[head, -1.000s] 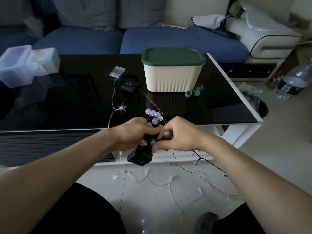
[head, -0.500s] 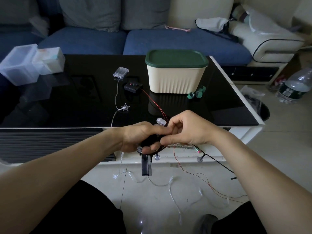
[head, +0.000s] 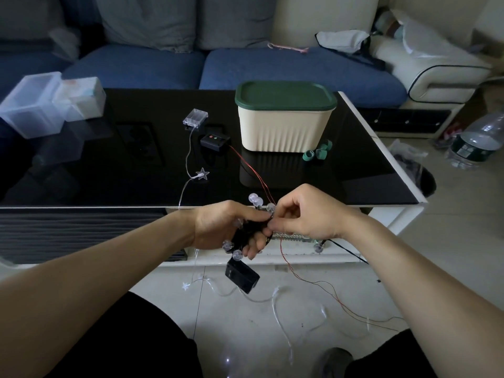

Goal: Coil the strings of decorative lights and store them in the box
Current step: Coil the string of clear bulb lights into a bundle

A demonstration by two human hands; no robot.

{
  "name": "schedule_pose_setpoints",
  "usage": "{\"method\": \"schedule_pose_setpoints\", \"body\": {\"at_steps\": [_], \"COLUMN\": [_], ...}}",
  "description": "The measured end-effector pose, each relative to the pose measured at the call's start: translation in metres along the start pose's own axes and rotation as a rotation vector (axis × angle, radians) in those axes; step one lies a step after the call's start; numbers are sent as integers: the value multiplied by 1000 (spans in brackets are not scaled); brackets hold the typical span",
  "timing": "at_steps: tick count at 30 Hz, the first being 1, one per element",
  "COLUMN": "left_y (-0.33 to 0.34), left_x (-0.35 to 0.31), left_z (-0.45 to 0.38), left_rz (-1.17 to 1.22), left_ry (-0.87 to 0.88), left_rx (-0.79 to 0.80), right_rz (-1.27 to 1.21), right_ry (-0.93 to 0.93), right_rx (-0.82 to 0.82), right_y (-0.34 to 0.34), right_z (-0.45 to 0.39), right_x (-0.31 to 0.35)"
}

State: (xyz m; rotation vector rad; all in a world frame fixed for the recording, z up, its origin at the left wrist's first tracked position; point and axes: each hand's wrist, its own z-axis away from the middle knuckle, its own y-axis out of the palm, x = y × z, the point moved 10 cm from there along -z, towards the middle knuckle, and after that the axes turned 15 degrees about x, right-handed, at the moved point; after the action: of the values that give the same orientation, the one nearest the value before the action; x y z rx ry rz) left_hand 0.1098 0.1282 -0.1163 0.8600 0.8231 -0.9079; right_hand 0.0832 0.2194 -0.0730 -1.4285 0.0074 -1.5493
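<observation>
My left hand [head: 223,227] grips a coiled bundle of black wire with clear round bulbs [head: 255,199] sticking out of it. A black battery box [head: 241,276] dangles below that hand. My right hand [head: 302,214] pinches the black wire at the bundle's right side. The cream box with a green lid [head: 285,118] stands shut on the black table [head: 109,165]. A clear star string [head: 202,174] with its clear battery case [head: 195,117] runs off the table's front edge onto the floor. A red wire string [head: 253,171] leads from a black controller [head: 215,140] down to the floor.
Clear plastic containers [head: 51,102] sit at the table's left. Green rolls [head: 317,154] lie beside the box. A blue sofa [head: 272,66] is behind the table, and a water bottle [head: 474,143] lies on the floor at the right. Loose wire is spread over the floor tiles [head: 300,309].
Both hands rose slightly toward the table edge. My right hand shifted from cupping the bundle to pinching its wire, and the black battery box dropped lower and now hangs tilted.
</observation>
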Motion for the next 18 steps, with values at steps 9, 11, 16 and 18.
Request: {"method": "schedule_pose_setpoints", "body": {"at_steps": [9, 11, 16, 18], "left_y": [-15, -20, -39, -51], "left_x": [4, 2, -19, -29], "left_z": [2, 4, 17, 27], "left_rz": [31, 72, 246, 330], "left_ry": [-27, -23, 171, 285], "left_rx": [-115, -147, -295, -356], "right_rz": [6, -74, -269, -332], "right_ry": [-3, -5, 30, 1], "right_rx": [-63, -66, 8, -6], "right_y": [4, 4, -1, -9], "right_z": [-6, -6, -1, 1], "right_x": [-1, -2, -9, -10]}}
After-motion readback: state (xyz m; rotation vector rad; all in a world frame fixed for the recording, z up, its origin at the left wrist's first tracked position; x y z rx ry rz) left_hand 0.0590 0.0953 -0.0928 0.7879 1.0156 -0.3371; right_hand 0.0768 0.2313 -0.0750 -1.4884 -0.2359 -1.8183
